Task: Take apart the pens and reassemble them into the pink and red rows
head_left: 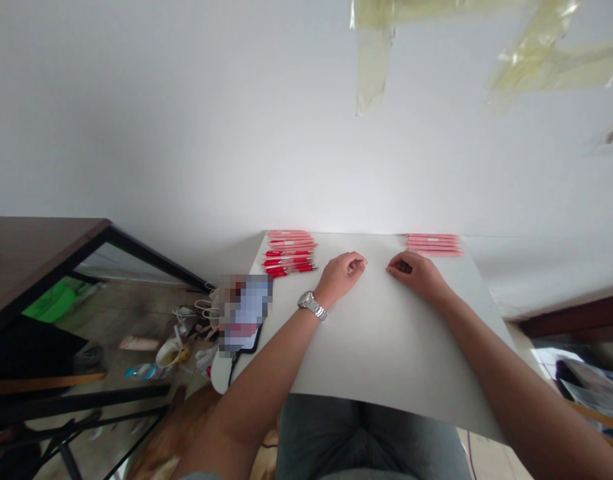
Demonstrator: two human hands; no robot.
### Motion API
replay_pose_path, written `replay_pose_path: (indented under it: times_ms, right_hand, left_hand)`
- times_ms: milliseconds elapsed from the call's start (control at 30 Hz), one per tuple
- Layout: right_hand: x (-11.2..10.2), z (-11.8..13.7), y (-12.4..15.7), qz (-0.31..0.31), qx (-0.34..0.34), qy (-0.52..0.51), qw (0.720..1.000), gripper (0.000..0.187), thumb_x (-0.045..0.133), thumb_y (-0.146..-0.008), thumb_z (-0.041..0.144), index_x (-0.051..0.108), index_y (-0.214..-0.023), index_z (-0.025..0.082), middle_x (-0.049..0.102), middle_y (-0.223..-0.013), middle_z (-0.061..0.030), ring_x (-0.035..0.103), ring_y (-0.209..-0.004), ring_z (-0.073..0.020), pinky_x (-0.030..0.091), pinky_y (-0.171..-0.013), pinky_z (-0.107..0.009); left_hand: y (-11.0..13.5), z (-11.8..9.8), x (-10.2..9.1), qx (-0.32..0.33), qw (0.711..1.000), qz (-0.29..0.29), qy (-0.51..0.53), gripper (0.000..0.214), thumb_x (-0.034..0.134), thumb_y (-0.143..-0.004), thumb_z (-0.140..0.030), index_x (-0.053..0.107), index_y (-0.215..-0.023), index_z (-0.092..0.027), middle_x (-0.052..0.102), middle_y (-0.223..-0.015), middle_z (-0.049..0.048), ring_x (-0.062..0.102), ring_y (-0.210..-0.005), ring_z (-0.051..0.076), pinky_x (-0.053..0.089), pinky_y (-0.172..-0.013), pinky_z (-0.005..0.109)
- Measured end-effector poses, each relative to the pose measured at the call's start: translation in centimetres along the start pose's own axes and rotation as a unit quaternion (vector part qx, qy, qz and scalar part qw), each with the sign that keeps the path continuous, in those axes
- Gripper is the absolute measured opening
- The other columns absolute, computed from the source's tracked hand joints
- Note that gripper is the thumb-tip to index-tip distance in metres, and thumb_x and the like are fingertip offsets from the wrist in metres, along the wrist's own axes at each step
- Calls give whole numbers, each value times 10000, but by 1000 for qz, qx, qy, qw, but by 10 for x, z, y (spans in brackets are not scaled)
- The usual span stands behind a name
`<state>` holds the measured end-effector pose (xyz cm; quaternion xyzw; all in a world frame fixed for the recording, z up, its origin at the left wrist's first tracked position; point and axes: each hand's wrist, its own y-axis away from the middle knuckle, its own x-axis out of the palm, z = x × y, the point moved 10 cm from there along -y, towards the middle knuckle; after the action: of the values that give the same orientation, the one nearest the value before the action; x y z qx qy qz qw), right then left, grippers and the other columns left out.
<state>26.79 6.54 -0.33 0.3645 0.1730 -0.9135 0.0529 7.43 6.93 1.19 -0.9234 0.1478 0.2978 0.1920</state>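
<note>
Heads up: the phone [243, 313] at the left edge of the bench [386, 347] is pixelated out, so no telling what's on it. The red pens [289, 263] and pink pens [433, 245] along the bench's far edge are small in shot, and I can't make out much detail. The bench is a big white top with a black cable [232, 369] dropping off its left side. Beyond its far edge there's a white wall [236, 133] with yellowish tape [373, 57] on it. Left of the bench sit a dark table [36, 260] and a cluttered floor [106, 320] with a plastic bottle [141, 371].

Both hands are empty, fingers loosely curled, resting on the bench well apart. The left hand [340, 277], silver watch [312, 306] on its wrist, is nearest the red pens; the right hand [411, 275] is nearest the pink pens.
</note>
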Motion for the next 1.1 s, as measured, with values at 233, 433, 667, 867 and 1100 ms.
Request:
replay_pose_path:
  times_ms: [233,433,667,867,1100]
  right_hand:
    - [1,-5,-1,0,3,-2,1000,196,671,-897,421,722,-884,232,655,-822,-36,599,-723,-188,487,-679,-323]
    - [2,-6,-1,1,-1,-8,1000,200,666,-900,425,720,-892,232,647,-819,-41,598,-727,-192,491,-678,-328]
    - [2,-7,-1,-3,-3,-11,1000,201,670,-892,427,719,-889,233,652,-823,-40,596,-716,-189,487,-668,-327]
    - [2,-8,-1,0,1,-11,1000,182,674,-888,407,719,-881,231,644,-822,-37,584,-705,-183,472,-653,-319]
    - [1,-5,-1,-5,-1,-10,1000,190,670,-887,413,716,-871,229,642,-811,-37,586,-703,-185,476,-659,-321]
  left_hand:
    - [-4,-9,-18,27,999,32,-1,208,547,-1000,-334,714,-1063,-226,760,-1048,51,698,-935,182,535,-824,299]
    - [-13,1,-76,36,996,-5,-80,184,548,-991,-302,705,-1045,-225,752,-1042,53,684,-923,190,529,-823,313]
    - [-21,43,-136,-7,972,15,-233,193,590,-931,-239,703,-1088,-231,702,-1083,64,657,-1030,227,520,-956,361]
    - [-25,70,-156,-16,938,51,-341,190,634,-866,-233,704,-1042,-217,681,-1059,81,639,-982,247,487,-891,349]
    - [-28,93,-157,-37,916,86,-391,169,648,-875,-327,743,-996,-256,694,-985,59,630,-861,235,428,-743,324]
